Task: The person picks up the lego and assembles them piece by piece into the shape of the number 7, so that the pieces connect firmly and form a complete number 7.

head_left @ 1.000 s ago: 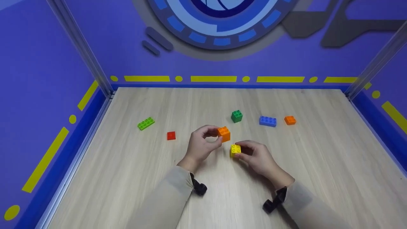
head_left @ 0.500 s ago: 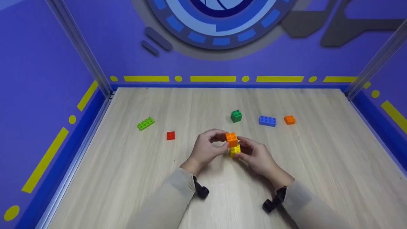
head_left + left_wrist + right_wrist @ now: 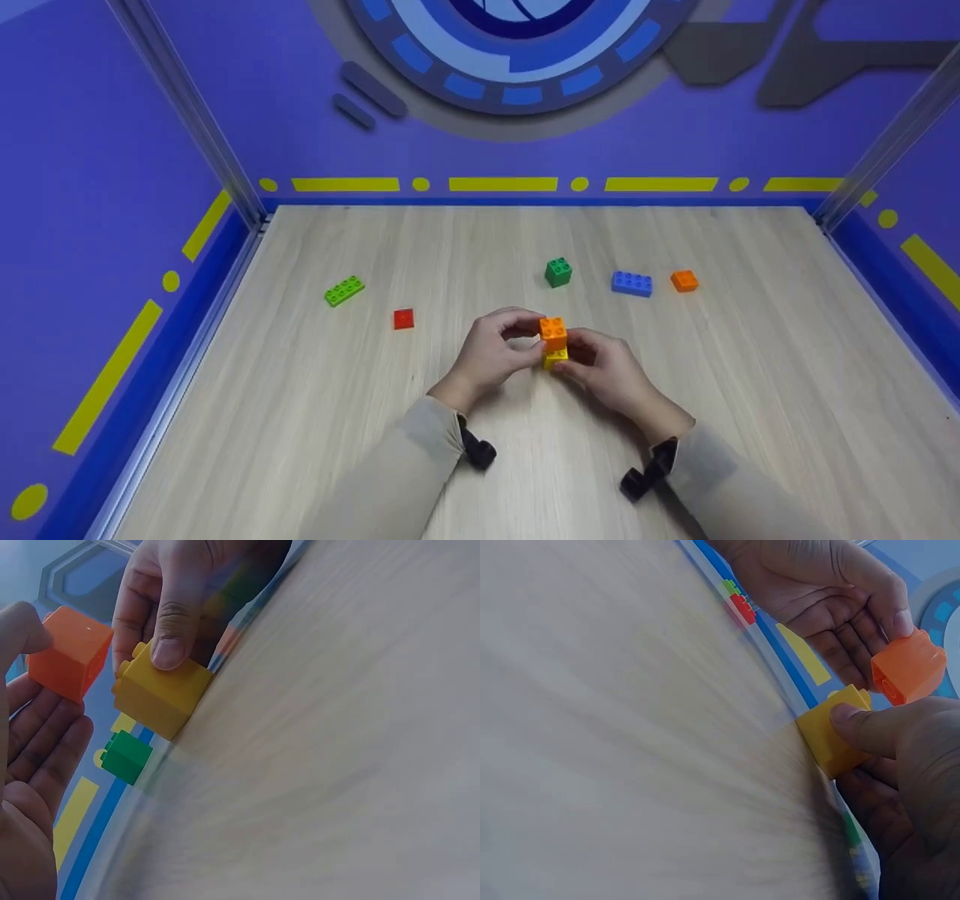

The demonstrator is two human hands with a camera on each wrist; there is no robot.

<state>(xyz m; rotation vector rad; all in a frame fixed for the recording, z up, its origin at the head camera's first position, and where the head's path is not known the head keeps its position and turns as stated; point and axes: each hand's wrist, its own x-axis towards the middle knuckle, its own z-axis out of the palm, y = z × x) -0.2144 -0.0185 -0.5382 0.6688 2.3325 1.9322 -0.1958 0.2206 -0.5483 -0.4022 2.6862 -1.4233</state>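
My left hand pinches a square orange building brick with studs on top, between thumb and fingers. Below it, my right hand grips a yellow brick by its sides, resting on the table with studs up. In the left wrist view the orange brick sits apart from the yellow brick, slightly tilted. The right wrist view shows the hollow underside of the orange brick close over the studs of the yellow brick. From the head, the orange brick partly hides the yellow one.
Behind the hands lie a green brick, a blue brick and a smaller orange brick. To the left are a flat red brick and a light green brick. Blue-purple panels wall in the table.
My left hand has moved right and slightly nearer with the orange brick, from beside the yellow brick to over it. The right hand and yellow brick have stayed in place.
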